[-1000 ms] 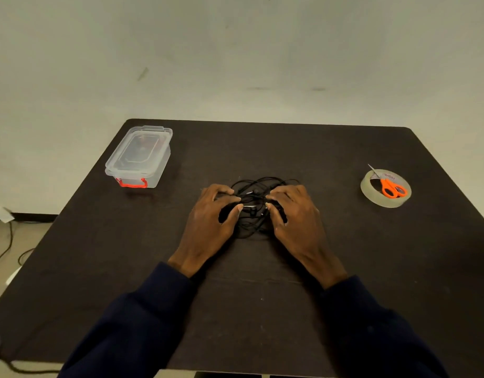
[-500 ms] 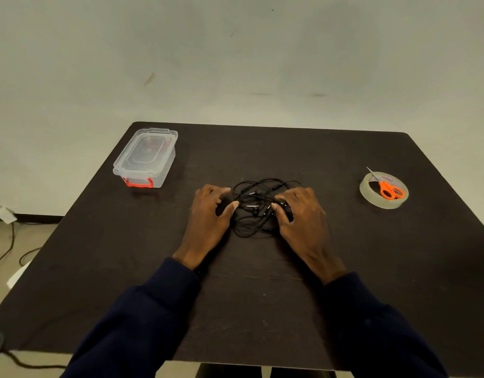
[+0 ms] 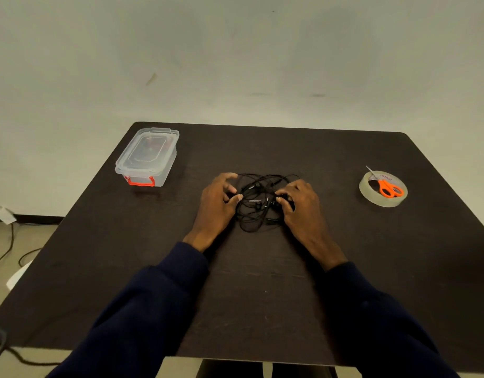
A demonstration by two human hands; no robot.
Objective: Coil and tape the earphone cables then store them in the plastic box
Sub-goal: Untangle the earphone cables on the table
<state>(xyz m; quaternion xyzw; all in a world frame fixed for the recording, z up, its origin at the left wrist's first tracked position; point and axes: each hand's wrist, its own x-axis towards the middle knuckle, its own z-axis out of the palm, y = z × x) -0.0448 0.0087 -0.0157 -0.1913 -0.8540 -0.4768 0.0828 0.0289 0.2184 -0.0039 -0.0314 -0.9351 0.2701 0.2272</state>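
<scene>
A tangled heap of black earphone cables (image 3: pixel 256 205) lies loose on the dark table (image 3: pixel 262 282), near its middle, with a hand at either side. The left hand (image 3: pixel 217 203) has its fingers curled over the left edge of the heap and its thumb tip pressed against the strands. The right hand (image 3: pixel 301 205) is curled round the right edge and grips a dark clump of cable under its fingertips. Exactly which strand each hand pinches is hard to make out, as the wires blend into the table. Both arms wear dark blue sleeves (image 3: pixel 153 309). The clear plastic box (image 3: pixel 146 156) stands at the far left of the table, well apart from the cables, with its lid on and a red latch facing the person. At the right a roll of clear tape (image 3: pixel 371 196) lies flat, and a pair of orange-handled scissors (image 3: pixel 389 188) rests on top of it.
</scene>
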